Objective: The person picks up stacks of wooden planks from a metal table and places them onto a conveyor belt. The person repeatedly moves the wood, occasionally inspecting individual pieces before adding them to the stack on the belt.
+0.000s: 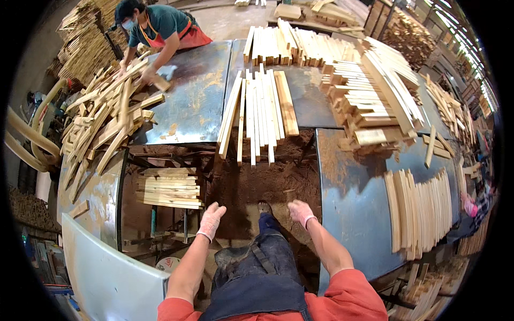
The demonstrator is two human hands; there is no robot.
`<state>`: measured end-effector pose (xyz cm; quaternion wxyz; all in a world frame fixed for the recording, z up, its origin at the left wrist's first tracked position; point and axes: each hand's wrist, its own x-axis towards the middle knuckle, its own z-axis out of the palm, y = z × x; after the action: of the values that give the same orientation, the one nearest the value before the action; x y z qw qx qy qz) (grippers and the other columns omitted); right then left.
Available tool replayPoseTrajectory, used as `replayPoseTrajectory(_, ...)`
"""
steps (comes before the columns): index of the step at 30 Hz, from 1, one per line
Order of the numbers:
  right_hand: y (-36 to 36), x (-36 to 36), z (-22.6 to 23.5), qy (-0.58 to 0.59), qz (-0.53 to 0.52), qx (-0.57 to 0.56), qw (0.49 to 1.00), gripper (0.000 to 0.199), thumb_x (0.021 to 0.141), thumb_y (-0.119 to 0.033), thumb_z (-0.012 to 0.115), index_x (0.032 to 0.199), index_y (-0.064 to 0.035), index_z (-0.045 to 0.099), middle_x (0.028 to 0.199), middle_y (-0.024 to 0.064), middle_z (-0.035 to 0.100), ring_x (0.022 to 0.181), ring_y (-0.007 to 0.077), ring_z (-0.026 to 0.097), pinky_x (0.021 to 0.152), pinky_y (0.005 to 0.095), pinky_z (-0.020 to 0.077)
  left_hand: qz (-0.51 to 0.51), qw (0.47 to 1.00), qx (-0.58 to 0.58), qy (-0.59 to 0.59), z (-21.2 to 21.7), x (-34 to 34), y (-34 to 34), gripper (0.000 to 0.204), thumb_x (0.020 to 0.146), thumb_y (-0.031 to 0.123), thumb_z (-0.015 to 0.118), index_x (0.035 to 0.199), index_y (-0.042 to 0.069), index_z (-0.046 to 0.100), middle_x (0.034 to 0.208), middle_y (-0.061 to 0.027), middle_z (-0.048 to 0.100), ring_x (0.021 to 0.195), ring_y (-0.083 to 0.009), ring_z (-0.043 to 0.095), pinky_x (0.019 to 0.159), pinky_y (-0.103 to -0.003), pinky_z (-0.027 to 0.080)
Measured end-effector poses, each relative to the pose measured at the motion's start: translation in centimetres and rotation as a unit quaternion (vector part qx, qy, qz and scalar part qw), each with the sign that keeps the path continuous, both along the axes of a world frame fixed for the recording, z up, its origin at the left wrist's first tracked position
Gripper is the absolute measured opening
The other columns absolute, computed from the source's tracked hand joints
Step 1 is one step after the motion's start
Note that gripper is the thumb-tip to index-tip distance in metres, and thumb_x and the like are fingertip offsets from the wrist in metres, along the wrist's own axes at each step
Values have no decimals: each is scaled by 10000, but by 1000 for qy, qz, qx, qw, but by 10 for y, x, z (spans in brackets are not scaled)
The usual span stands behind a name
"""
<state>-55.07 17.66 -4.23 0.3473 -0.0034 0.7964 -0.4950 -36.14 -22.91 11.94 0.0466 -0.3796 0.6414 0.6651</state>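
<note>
Both of my hands are in thin pale gloves and held apart in front of my body, above the gap between the tables. My left hand [213,218] is loosely closed with nothing in it, near a stack of short wooden strips [169,188] on a low stand. My right hand [301,212] is curled closed and also holds nothing, left of the right metal table [348,206]. Ahead of both hands, a loose row of long wooden strips [258,109] lies on the far table, its near ends sticking out over the edge.
Across the table, a masked co-worker [166,29] handles pieces in a jumbled wood pile [110,115]. Further stacks [302,45] stand at the back, with a tall stack [369,96] at right. A strip bundle [420,211] lies on the right table. A curved pale panel [110,262] is near left.
</note>
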Motion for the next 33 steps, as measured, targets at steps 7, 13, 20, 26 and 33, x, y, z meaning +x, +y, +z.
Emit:
replayPoseTrajectory(7, -137, -252, 144, 76, -166, 69, 981, 822, 958, -377, 755, 1582, 47, 428, 1470, 266, 622, 1389, 349, 566, 1168, 413, 414, 30, 981, -192, -29, 31, -216, -81, 1116, 826, 360, 879, 1657, -63, 265, 1626, -311, 445, 1514, -378, 453, 1238, -399, 367)
replayPoseTrajectory(13, -163, -354, 89, -114, -192, -25, 975, 570, 967, -276, 756, 1397, 74, 624, 1300, 217, 729, 1186, 278, 672, 1070, 370, 487, -117, 953, -247, -129, 13, -338, -127, 888, 851, 307, 847, 1600, 34, 457, 1423, -246, 666, 1293, -365, 659, 1132, -397, 497)
replayPoseTrajectory(20, -162, -304, 140, 119, -41, -71, 989, 540, 1083, -322, 621, 1504, 12, 563, 1387, 245, 667, 1260, 343, 669, 1092, 399, 502, -135, 976, -170, -20, 1, -388, -100, 614, 1035, 405, 621, 1485, -11, 583, 1321, -206, 720, 1210, -306, 682, 1075, -385, 495)
replayPoseTrajectory(26, -214, -405, 121, 301, 50, 60, 950, 611, 1084, -490, 507, 1459, -16, 600, 1390, 284, 625, 1250, 436, 628, 1083, 472, 502, -28, 999, 5, -39, -30, -439, -99, 768, 1048, 391, 652, 1677, 80, 339, 1462, -138, 626, 1323, -237, 596, 1156, -369, 435)
replayPoseTrajectory(33, -266, -423, 145, 150, 24, 218, 964, 812, 948, -670, 621, 1406, 1, 632, 1321, 294, 657, 1233, 433, 635, 1087, 491, 497, 11, 989, 143, 40, 12, -449, -86, 1072, 801, 140, 894, 1688, 78, 294, 1457, -103, 606, 1325, -219, 581, 1154, -378, 464)
